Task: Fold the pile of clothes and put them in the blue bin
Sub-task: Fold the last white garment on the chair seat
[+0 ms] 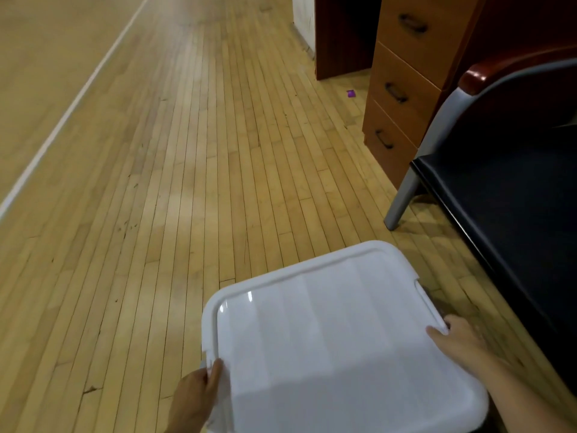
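A person held a white lid [327, 332] flat over the wooden floor [156, 182], left hand [196, 398] gripping its near-left edge, right hand [459, 339] gripping the right edge. No clothes or blue bin were in view. A chair [499, 189] stood right.

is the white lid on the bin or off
Cannot tell for sure. The white plastic lid hides whatever is beneath it; the left hand and right hand each grip an edge.
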A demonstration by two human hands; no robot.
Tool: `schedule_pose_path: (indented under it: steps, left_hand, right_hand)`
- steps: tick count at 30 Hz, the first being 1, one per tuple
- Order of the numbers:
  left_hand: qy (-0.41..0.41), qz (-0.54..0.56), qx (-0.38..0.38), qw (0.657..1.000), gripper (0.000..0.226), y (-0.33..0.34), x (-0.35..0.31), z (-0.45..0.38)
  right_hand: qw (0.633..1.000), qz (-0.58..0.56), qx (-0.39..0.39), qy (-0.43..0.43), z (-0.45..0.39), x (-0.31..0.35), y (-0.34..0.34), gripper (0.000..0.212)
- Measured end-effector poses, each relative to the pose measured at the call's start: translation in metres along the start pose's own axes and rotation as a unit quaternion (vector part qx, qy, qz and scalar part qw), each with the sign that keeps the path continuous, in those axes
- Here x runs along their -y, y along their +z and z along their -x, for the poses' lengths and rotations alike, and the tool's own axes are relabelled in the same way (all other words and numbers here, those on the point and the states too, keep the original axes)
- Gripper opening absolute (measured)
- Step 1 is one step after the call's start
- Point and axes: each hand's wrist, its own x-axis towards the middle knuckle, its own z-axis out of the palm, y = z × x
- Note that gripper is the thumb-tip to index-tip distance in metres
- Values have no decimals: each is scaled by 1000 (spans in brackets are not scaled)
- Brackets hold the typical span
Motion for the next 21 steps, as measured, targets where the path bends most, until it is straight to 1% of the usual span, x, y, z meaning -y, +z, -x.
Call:
schedule_pose_path:
  steps: [1,2,3,5,6,7,11,12,14,15,17,19,20,21]
  left_hand:
    - [-6,19,-5,1000,54,1,0,-3]
    - [-16,52,-26,998,55,2,3,-6]
    - [-44,87,-35,995,61,5,7,-11]
    - [-96,120,-28,988,79,10,13,-20]
    - [-106,137,-27,985,86,8,9,-20]
    - [-112,157,-20,981,88,5,7,-18]
    - [-140,211,39,967,77,-1,-7,-14]
    - [-136,221,43,965,78,-2,-7,-14]
    - [-121,217,36,968,91,-2,2,-20]
    - [-119,203,31,971,96,1,12,-27]
    - [-121,202,41,971,98,14,39,-44]
    - [-116,197,45,972,94,6,28,-35]
    - [-106,204,42,972,90,-1,14,-27]
    - [-100,215,45,970,83,-6,4,-20]
  right_hand:
    - [999,-40,18,4,-1,2,-1,43]
    - [997,-71,40,10,-3,1,1,56]
    - [995,-81,61,20,-5,1,2,64]
    - [993,-70,91,22,-18,-7,4,78]
    - [993,-66,101,19,-29,-16,7,83]
    - [992,-63,111,21,-31,-16,7,86]
    - [992,-73,103,10,-16,1,-2,74]
    - [991,-75,107,5,-14,3,-3,72]
    - [990,-91,105,6,-11,6,-6,71]
    - [990,-102,94,11,-17,2,-6,73]
    - [991,-106,78,25,-18,-1,-9,84]
    - [996,-76,44,19,-26,-7,-8,96]
    - [997,-69,29,12,-31,-10,-7,91]
    - [998,-63,21,9,-36,-13,-6,79]
